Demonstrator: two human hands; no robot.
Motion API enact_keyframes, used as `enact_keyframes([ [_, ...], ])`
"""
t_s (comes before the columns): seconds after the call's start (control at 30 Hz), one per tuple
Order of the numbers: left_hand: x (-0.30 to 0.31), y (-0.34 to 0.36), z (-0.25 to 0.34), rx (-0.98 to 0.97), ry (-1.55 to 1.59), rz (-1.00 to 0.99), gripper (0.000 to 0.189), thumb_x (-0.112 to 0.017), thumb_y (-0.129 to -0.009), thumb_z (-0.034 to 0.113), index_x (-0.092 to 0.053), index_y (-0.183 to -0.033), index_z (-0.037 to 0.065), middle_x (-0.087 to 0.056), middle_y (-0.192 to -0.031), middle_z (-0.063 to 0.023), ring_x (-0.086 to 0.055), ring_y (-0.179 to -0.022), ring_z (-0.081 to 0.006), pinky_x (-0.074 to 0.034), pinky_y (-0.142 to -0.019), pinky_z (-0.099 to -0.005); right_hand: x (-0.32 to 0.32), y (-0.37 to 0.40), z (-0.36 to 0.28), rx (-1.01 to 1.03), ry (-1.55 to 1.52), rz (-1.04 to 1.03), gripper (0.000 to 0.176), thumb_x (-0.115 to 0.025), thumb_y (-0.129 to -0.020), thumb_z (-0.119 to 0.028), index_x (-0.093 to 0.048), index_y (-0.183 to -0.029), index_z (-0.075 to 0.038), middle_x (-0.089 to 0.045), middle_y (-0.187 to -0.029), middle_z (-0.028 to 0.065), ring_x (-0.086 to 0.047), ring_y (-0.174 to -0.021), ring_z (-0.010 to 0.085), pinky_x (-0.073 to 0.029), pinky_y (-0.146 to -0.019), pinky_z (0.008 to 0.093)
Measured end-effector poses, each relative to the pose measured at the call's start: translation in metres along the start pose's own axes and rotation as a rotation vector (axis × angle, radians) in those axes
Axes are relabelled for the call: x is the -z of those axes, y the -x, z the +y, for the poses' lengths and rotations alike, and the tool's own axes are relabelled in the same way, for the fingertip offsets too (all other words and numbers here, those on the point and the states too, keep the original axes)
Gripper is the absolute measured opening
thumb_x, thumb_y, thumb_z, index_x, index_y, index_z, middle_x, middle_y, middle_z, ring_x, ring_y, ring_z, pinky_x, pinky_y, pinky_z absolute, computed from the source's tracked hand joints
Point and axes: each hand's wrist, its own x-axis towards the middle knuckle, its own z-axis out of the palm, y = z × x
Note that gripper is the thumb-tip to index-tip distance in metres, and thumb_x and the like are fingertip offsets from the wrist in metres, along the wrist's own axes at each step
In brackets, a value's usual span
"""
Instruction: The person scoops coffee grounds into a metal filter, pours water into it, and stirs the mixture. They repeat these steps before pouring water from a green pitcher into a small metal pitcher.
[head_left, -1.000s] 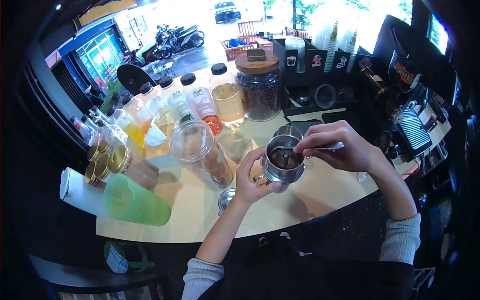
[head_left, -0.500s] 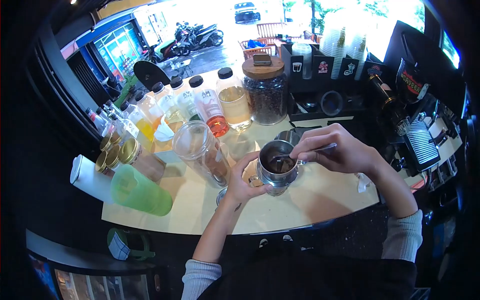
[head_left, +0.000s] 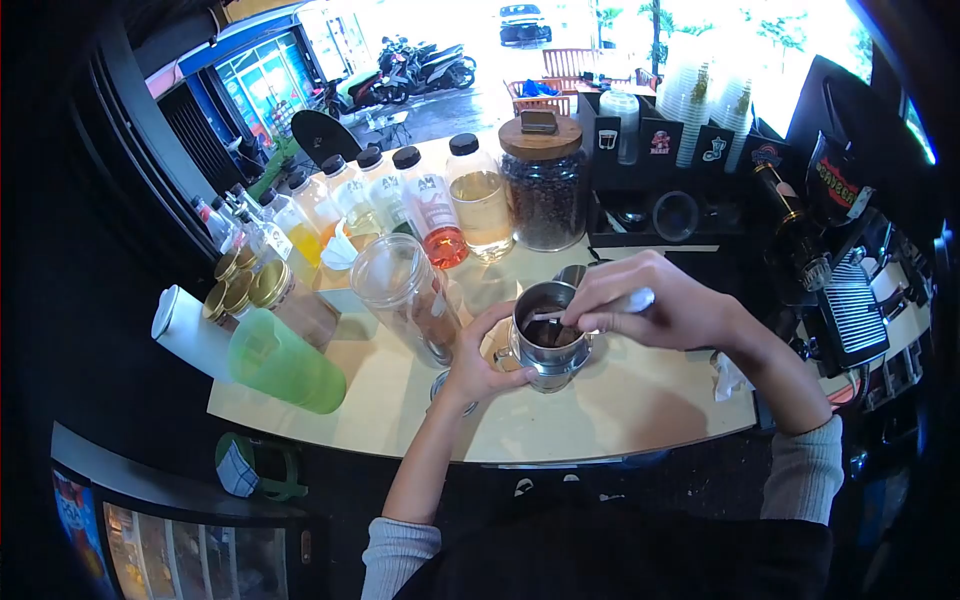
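A metal drip coffee filter [head_left: 552, 356] stands upright on a small glass mug [head_left: 553, 383] at the counter's front middle. Dark contents, perhaps wet coffee grounds, show inside it. My left hand [head_left: 478, 365] curls round the filter's left side, thumb at its front. Over the rim, my right hand [head_left: 650, 298] pinches a spoon [head_left: 638, 301], its lower end down in the filter. Left of my left hand stands a tall clear jar [head_left: 392, 285] with brown powder at its bottom. A round metal lid [head_left: 440, 385] lies partly hidden beside my left wrist.
Capped bottles [head_left: 481, 210] and a coffee bean jar [head_left: 545, 190] line the back of the counter [head_left: 510, 435]. A green tumbler [head_left: 285, 362] stands at the left. Crumpled tissue [head_left: 733, 378] lies right, near an espresso machine [head_left: 850, 305].
The spoon has turned in my right hand, and its handle end now shows brighter and higher. My left hand keeps its hold on the filter. The whole view has shifted slightly.
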Motion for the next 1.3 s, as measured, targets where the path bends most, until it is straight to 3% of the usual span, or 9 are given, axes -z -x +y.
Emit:
enact_keyframes([
  [0.23, 0.0, 0.002, -0.002, 0.028, -0.034, 0.015, 0.078, -0.085, -0.055, 0.03, -0.057, -0.122, 0.002, -0.059, -0.12, -0.0122, -0.055, -0.115, -0.0244, -0.039, -0.102, -0.0374, 0.003, 0.004, 0.01, 0.003, -0.076, -0.003, 0.015, -0.06, -0.091, -0.011, -0.066, -0.097, 0.002, -0.067, -0.086, 0.0113, -0.065, -0.076, 0.017, -0.052, -0.07, 0.0296],
  [0.4, -0.003, 0.003, -0.003, 0.044, 0.008, 0.051, 0.079, -0.085, -0.054, 0.031, -0.056, -0.121, 0.001, -0.06, -0.12, -0.012, -0.055, -0.115, -0.0241, -0.039, -0.102, -0.0374, 0.006, 0.009, 0.014, -0.162, -0.415, 0.001, 0.016, -0.054, -0.096, -0.012, -0.064, -0.095, 0.001, -0.061, -0.08, 0.0039, -0.058, -0.075, 0.0096, -0.049, -0.069, 0.0256],
  [0.53, -0.003, 0.002, -0.002, 0.043, 0.03, 0.041, 0.078, -0.084, -0.054, 0.031, -0.056, -0.121, 0.001, -0.061, -0.118, -0.0114, -0.056, -0.114, -0.0231, -0.039, -0.102, -0.037, 0.008, 0.0, 0.012, -0.193, -0.436, -0.026, 0.02, -0.052, -0.097, -0.014, -0.062, -0.09, 0.001, -0.057, -0.075, 0.002, -0.055, -0.072, 0.0087, -0.047, -0.069, 0.0242],
  [0.6, -0.004, 0.003, 0.0, 0.067, 0.032, 0.044, 0.078, -0.084, -0.054, 0.03, -0.056, -0.121, 0.001, -0.061, -0.117, -0.0109, -0.056, -0.113, -0.0221, -0.039, -0.101, -0.0363, 0.016, -0.007, 0.011, -0.316, -0.447, -0.089, 0.027, -0.049, -0.098, -0.021, -0.061, -0.085, -0.001, -0.055, -0.072, 0.0009, -0.052, -0.069, 0.0081, -0.044, -0.067, 0.0242],
  [0.77, -0.005, 0.005, -0.001, 0.073, 0.043, 0.059, 0.077, -0.084, -0.055, 0.029, -0.056, -0.121, 0.002, -0.061, -0.116, -0.0105, -0.056, -0.113, -0.0215, -0.039, -0.101, -0.0352, 0.027, -0.028, 0.016, -0.292, -0.301, -0.172, 0.031, -0.049, -0.095, -0.025, -0.062, -0.08, -0.001, -0.052, -0.066, 0.0003, -0.05, -0.064, 0.0087, -0.04, -0.06, 0.0268],
  [0.83, -0.005, 0.006, -0.001, 0.075, 0.046, 0.07, 0.077, -0.084, -0.055, 0.028, -0.056, -0.121, 0.001, -0.061, -0.116, -0.0105, -0.056, -0.113, -0.0215, -0.039, -0.101, -0.0349, 0.026, -0.034, 0.015, -0.284, -0.126, -0.235, 0.029, -0.047, -0.096, -0.02, -0.055, -0.076, 0.0, -0.049, -0.065, 0.0006, -0.047, -0.062, 0.0095, -0.039, -0.06, 0.0246],
  [0.93, -0.005, 0.007, 0.0, 0.082, 0.043, 0.068, 0.078, -0.084, -0.055, 0.028, -0.055, -0.122, 0.001, -0.061, -0.117, -0.0108, -0.056, -0.113, -0.0215, -0.039, -0.101, -0.035, 0.02, -0.037, 0.01, -0.236, 0.019, -0.147, 0.029, -0.047, -0.096, -0.02, -0.054, -0.077, 0.0, -0.048, -0.062, 0.0015, -0.047, -0.058, 0.0101, -0.039, -0.057, 0.0253],
  [1.07, -0.005, 0.008, -0.002, 0.104, 0.032, 0.084, 0.079, -0.085, -0.056, 0.027, -0.054, -0.124, 0.001, -0.06, -0.119, -0.0113, -0.055, -0.115, -0.0218, -0.039, -0.102, -0.0357, 0.016, -0.033, 0.011, -0.201, 0.03, -0.127, 0.028, -0.046, -0.097, -0.019, -0.054, -0.078, -0.001, -0.047, -0.06, 0.0016, -0.048, -0.056, 0.0105, -0.039, -0.054, 0.0265],
  [1.3, -0.004, 0.008, -0.001, 0.135, 0.046, 0.063, 0.08, -0.085, -0.055, 0.025, -0.054, -0.125, 0.002, -0.059, -0.121, -0.0116, -0.054, -0.117, -0.0225, -0.038, -0.103, -0.0366, 0.015, -0.027, 0.002, -0.306, -0.026, -0.04, 0.023, -0.053, -0.095, -0.016, -0.06, -0.082, 0.002, -0.06, -0.064, 0.0034, -0.055, -0.057, 0.0074, -0.045, -0.054, 0.0234],
])
